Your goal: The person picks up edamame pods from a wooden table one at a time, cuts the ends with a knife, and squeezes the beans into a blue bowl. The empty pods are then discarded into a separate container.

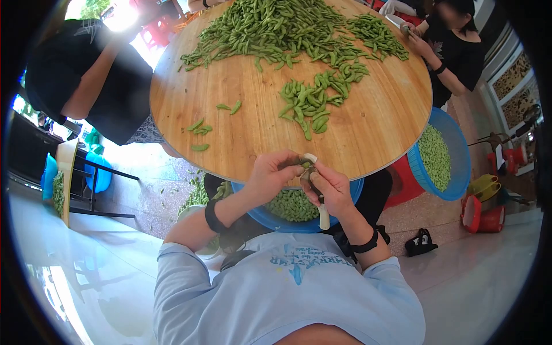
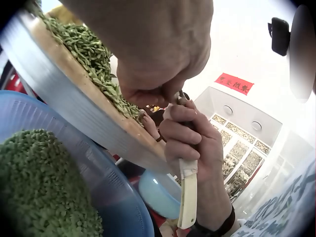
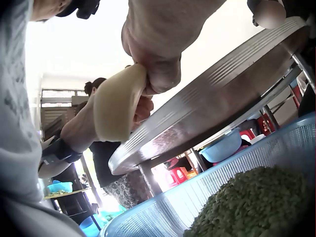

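In the head view my left hand (image 1: 273, 174) pinches a small green soybean pod (image 1: 306, 164) at the fingertips, right against my right hand (image 1: 332, 188). The right hand grips a tool by its cream-coloured handle (image 2: 188, 202), which sticks out below the fist; the tool's working end is hidden between the fingers. White wrapping (image 1: 310, 157) shows by the right fingertips. Both hands are held at the near edge of a round wooden table (image 1: 230, 135), above a blue basket (image 1: 251, 210) full of shelled green beans (image 1: 292, 205).
A large heap of pods (image 1: 276, 26) covers the table's far side, with a smaller pile (image 1: 310, 103) nearer. Another blue basket of beans (image 1: 422, 172) stands at the right. One person (image 1: 460, 57) sits at the far right and another (image 1: 92, 80) is at the left.
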### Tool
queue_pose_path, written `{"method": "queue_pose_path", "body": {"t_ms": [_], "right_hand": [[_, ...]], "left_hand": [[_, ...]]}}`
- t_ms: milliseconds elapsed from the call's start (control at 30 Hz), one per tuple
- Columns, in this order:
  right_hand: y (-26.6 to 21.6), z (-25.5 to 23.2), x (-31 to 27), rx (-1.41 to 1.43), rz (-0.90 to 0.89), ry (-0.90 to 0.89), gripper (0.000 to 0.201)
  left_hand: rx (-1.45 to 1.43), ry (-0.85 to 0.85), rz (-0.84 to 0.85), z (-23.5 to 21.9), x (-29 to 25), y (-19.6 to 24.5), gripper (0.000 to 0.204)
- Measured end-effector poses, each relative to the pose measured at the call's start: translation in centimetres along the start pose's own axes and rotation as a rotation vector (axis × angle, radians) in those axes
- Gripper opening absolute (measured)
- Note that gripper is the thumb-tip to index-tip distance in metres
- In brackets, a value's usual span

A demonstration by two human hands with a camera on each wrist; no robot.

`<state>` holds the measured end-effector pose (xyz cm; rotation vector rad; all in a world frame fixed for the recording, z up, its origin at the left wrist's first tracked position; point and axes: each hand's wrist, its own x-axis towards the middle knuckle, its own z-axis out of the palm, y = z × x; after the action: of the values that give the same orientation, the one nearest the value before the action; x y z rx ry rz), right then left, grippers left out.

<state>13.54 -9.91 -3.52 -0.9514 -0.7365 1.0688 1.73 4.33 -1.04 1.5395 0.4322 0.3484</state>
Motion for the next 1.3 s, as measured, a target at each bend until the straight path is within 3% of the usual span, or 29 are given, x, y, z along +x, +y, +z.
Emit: {"method": "queue_pose_path", "body": {"t_ms": [200,400,467,500,567,600,667,700,767,800,867,1000,1067,1100,1167,1200,1267,1300], "right_hand": [[0.2,-0.3,-0.2,0.029,-0.019,-0.056,0.039],[0.0,0.2,-0.3,-0.19,-0.1,0.011,0.037],[0.4,-0.5,-0.1,-0.135,-0.052,-0.008,0.036],[0.3,-0.4,0.1,-0.136,-0.052,-0.011,0.036],[0.1,0.0,0.2,-0.602,-0.336,-0.024,0.034],[0.5,-0.1,0.2,-0.602,-0.332,-0.026,0.034],[1.4,-0.4,0.4,-0.873,-0.634,0.023,0.032],[1.1,-0.3,0.4,-0.876,-0.636,0.023,0.032],[0.4,0.1,-0.4,-0.693,-0.407,0.173,0.029],[0.7,-0.1,-0.5,-0.696,-0.407,0.172,0.029],[1.4,-0.7,-0.6,-0.684,-0.379,0.154,0.028],[0.8,-0.3,-0.9,-0.686,-0.383,0.107,0.024],[1.5,-0.6,-1.1,-0.623,-0.303,0.125,0.022],[1.2,-0.5,-1.0,-0.624,-0.302,0.12,0.022],[0.3,-0.2,-0.5,-0.632,-0.288,0.096,0.02],[0.0,-0.4,-0.5,-0.635,-0.297,0.094,0.02],[-0.3,-1.0,-1.0,-0.781,-0.245,-0.044,0.021],[-0.3,-1.0,-1.1,-0.779,-0.25,-0.038,0.021]], "left_hand": [[0.1,0.008,0.101,-0.2,-0.3,0.3,0.015],[0.023,-0.007,0.079,-0.4,-0.3,0.0,0.016],[-0.147,-0.077,-0.123,-0.9,0.3,-0.1,0.014],[-0.148,-0.074,-0.121,-1.0,0.6,-0.1,0.014],[-0.546,-0.226,-0.394,-1.2,0.9,-0.3,0.011],[-0.549,-0.224,-0.396,-1.0,0.9,-0.6,0.011],[-0.392,-0.202,-0.338,-0.4,1.0,-1.1,0.01],[-0.393,-0.203,-0.335,-0.1,1.1,-0.8,0.01],[-0.118,-0.182,-0.268,0.5,0.8,-0.1,0.013],[-0.12,-0.182,-0.266,0.5,0.8,-0.3,0.013],[0.117,-0.142,0.016,0.5,0.7,-0.9,0.014],[0.368,-0.246,0.007,-1.5,-0.1,1.9,0.015],[-0.062,-0.417,-0.464,-2.0,-0.1,2.9,0.012],[-0.065,-0.412,-0.462,-2.0,-0.1,2.4,0.012],[-0.39,-0.364,-0.544,-2.3,0.2,1.0,0.007],[-0.386,-0.364,-0.536,-2.4,0.3,1.2,0.007],[0.888,-0.102,0.241,-3.3,0.2,1.6,0.007],[0.893,-0.107,0.245,-4.0,0.5,1.8,0.007]]}}
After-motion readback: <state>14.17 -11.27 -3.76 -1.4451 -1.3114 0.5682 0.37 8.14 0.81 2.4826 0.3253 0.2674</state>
